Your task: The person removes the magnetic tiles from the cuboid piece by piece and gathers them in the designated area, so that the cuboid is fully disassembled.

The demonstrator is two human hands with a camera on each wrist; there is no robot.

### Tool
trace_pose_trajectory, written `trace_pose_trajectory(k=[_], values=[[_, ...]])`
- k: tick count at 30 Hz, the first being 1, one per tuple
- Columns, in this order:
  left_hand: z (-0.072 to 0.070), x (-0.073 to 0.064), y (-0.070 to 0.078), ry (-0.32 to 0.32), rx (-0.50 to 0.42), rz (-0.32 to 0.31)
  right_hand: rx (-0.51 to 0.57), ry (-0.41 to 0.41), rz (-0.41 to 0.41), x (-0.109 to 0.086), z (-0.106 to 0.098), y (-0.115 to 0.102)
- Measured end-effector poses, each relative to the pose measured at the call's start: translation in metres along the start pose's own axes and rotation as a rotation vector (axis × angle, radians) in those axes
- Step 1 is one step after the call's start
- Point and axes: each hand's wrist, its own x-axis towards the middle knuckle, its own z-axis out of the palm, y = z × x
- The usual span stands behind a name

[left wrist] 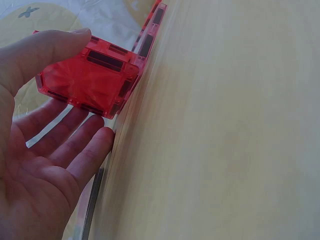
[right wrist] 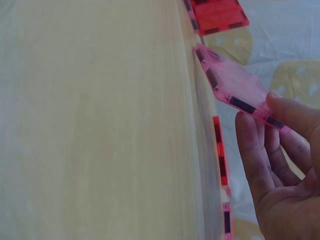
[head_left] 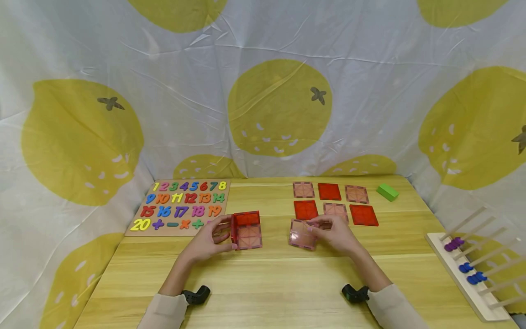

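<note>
In the head view, the left hand (head_left: 207, 241) holds a little open box of see-through tiles. Its pink floor tile (head_left: 249, 237) lies flat on the wooden table (head_left: 263, 288). A red back wall (head_left: 246, 218) and a red left wall (head_left: 233, 230) stand up from it. The right hand (head_left: 338, 234) pinches a loose pink tile (head_left: 299, 235) by its right side, apart from the box. Behind are two rows of flat tiles (head_left: 329, 192): pink, red, pink, then red, pink, red. A green block (head_left: 387, 192) sits to their right. A number board (head_left: 172, 233) lies at the left, and a bead stand (head_left: 458, 275) is at the far right.

In the left wrist view, the thumb is on one edge of the left wall and the bent fingers are at the other edge. The hand is spread about as wide as that tile.

In the right wrist view, thumb and fingers are nearly closed, with the loose pink tile's edge between them. The tile slants.
</note>
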Motion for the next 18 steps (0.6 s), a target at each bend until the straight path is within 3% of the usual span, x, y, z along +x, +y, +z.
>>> trace_pose_trajectory(k=[7, 18], values=[[0.001, -0.001, 0.000, -0.001, 0.011, -0.001, -0.051, 0.054, 0.030, -0.001, -0.012, 0.006], [0.001, -0.001, 0.001, -0.002, 0.006, 0.001, -0.078, 0.000, 0.017, 0.002, -0.014, 0.020]])
